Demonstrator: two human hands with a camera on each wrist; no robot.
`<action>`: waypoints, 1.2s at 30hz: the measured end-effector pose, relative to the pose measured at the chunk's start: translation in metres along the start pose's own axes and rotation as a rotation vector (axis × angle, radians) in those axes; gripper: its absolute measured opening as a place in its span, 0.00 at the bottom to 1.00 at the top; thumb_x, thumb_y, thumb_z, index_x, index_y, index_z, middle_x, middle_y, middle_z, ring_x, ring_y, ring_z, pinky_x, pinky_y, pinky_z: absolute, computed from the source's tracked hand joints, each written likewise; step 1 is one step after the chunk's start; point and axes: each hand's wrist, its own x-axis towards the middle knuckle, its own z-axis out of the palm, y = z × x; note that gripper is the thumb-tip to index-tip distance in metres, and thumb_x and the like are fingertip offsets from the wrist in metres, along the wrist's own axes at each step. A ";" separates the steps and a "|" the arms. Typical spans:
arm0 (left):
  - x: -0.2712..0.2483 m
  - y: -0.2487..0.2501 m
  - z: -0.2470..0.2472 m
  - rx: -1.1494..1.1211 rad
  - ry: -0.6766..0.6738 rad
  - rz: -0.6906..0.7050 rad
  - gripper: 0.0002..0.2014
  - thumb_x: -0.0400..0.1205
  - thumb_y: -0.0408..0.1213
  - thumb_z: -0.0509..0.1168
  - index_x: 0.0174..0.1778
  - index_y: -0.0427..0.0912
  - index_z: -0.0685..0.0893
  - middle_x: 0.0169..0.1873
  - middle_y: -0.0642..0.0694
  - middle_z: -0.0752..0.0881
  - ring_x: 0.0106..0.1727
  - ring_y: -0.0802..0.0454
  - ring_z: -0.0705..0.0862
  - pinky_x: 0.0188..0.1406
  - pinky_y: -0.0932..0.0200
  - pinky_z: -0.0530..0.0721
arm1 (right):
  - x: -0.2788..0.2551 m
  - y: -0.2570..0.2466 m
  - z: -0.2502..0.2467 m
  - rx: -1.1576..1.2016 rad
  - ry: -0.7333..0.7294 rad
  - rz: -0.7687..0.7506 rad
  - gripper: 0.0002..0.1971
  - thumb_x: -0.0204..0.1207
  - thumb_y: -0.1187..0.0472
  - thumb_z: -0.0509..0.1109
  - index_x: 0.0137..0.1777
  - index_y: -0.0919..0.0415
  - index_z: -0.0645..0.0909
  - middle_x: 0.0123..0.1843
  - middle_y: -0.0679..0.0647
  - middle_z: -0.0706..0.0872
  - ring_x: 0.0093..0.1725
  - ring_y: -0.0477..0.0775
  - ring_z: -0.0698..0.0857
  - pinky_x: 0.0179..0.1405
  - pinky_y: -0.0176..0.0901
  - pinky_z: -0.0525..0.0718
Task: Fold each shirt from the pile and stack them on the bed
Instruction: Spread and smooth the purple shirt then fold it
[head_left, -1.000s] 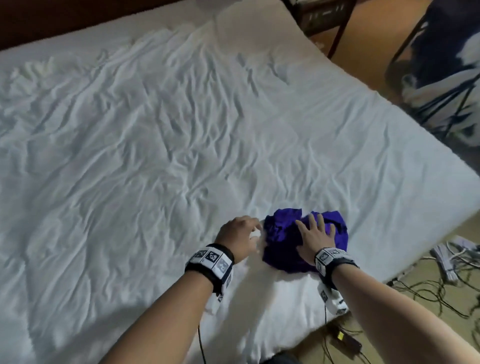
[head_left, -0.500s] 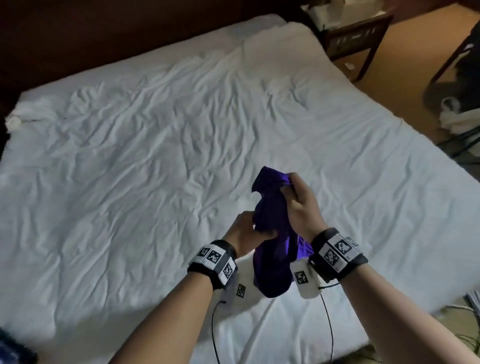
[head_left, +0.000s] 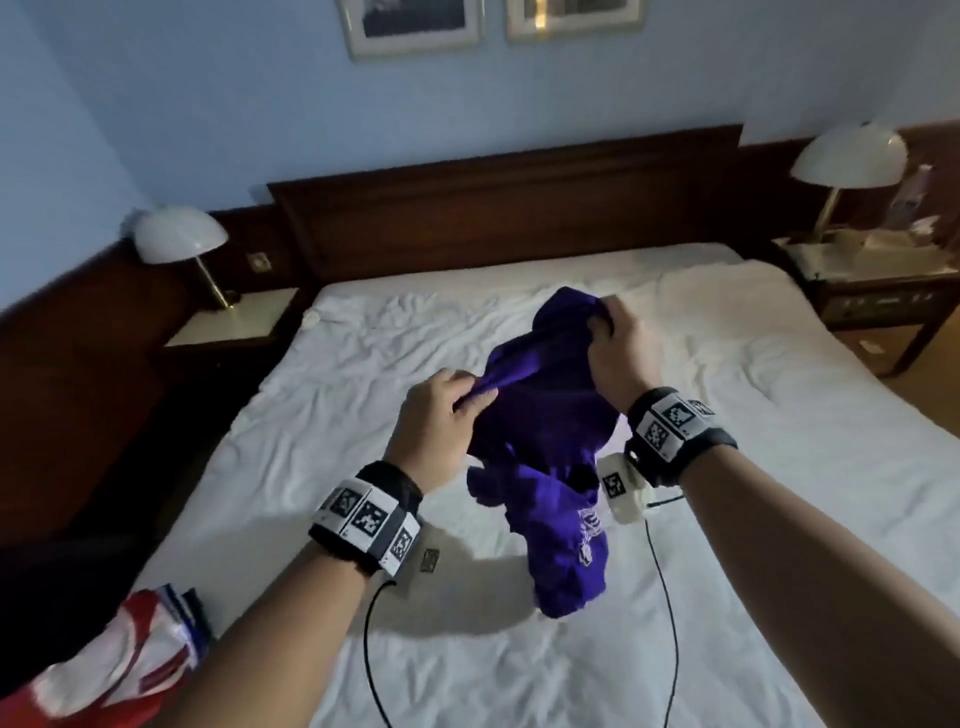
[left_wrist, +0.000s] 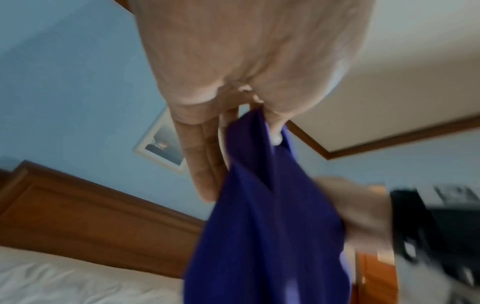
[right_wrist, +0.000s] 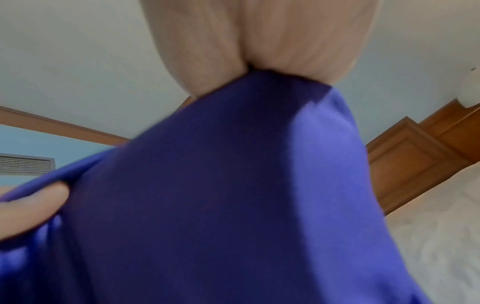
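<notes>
Shirt (head_left: 550, 431) deep purple, pale print near lower end. Bed (head_left: 779, 415) sheet white. Headboard (head_left: 498, 208) dark brown wood. Wall (head_left: 260, 104) pale blue. Lamp shades (head_left: 179, 234) white. Wristbands (head_left: 371, 514) black, black-and-white square markers. Garment (head_left: 119, 670) at lower left red, white, blue stripes.

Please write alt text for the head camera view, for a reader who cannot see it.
Two hands hold a crumpled purple shirt up over a white bed: the left hand pinches one edge, the right hand grips the top. A wooden headboard and two lamps stand behind.
</notes>
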 end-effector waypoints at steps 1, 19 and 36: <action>0.007 0.000 -0.018 -0.012 0.060 0.023 0.11 0.84 0.39 0.68 0.41 0.35 0.86 0.31 0.48 0.81 0.34 0.50 0.78 0.39 0.48 0.79 | -0.001 -0.007 0.004 -0.026 0.008 -0.003 0.05 0.86 0.68 0.61 0.50 0.65 0.79 0.35 0.54 0.79 0.34 0.59 0.76 0.34 0.45 0.59; 0.063 -0.010 -0.171 0.425 -0.311 0.073 0.05 0.77 0.39 0.78 0.39 0.44 0.90 0.34 0.46 0.89 0.37 0.49 0.86 0.38 0.55 0.80 | -0.026 -0.095 0.077 0.124 -0.166 -0.206 0.15 0.76 0.68 0.69 0.38 0.43 0.83 0.33 0.40 0.85 0.37 0.45 0.81 0.43 0.49 0.77; 0.051 -0.019 -0.140 0.013 0.006 0.102 0.17 0.74 0.24 0.59 0.45 0.47 0.88 0.40 0.48 0.91 0.45 0.49 0.88 0.50 0.54 0.83 | -0.078 -0.124 0.100 0.028 -0.430 -0.166 0.17 0.77 0.57 0.77 0.65 0.51 0.81 0.55 0.49 0.86 0.48 0.50 0.86 0.47 0.41 0.84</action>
